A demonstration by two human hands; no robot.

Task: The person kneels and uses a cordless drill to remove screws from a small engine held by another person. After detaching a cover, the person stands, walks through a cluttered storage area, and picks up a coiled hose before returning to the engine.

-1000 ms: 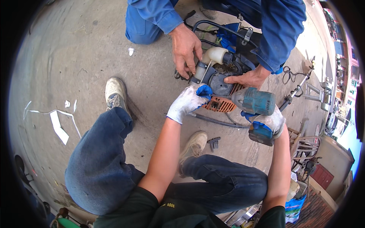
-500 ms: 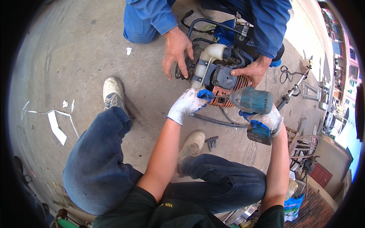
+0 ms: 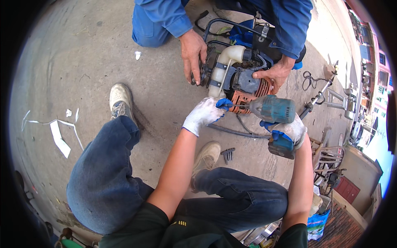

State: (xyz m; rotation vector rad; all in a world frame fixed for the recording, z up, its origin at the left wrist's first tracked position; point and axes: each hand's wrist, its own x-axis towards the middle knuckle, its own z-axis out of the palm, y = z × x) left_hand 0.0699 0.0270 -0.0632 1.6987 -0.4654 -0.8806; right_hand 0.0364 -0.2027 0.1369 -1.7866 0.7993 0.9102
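My right hand (image 3: 292,131), in a white glove with blue palm, grips a teal cordless drill (image 3: 275,109), which points left. A long thin driver bit (image 3: 240,106) runs from its chuck to my left hand (image 3: 202,115). That hand, gloved alike, has its fingers closed around the bit's tip; any screw there is hidden. Just beyond lies a small engine (image 3: 247,80) with an orange ribbed cover and a white elbow pipe (image 3: 231,54). A co-worker in blue sleeves steadies it, one hand (image 3: 192,51) by its left side, the other hand (image 3: 276,75) on its right.
A dark hose (image 3: 237,131) lies behind my hands. Several small dark pieces (image 3: 228,154) sit on the concrete beside my right shoe (image 3: 207,155). White strips (image 3: 60,139) lie at left. A metal-shafted tool (image 3: 320,97) and a wooden chair (image 3: 331,155) stand at right.
The whole view has shifted slightly. The co-worker's left-side hand has its fingers drawn closer to the engine. My hands and the drill keep the same pose.
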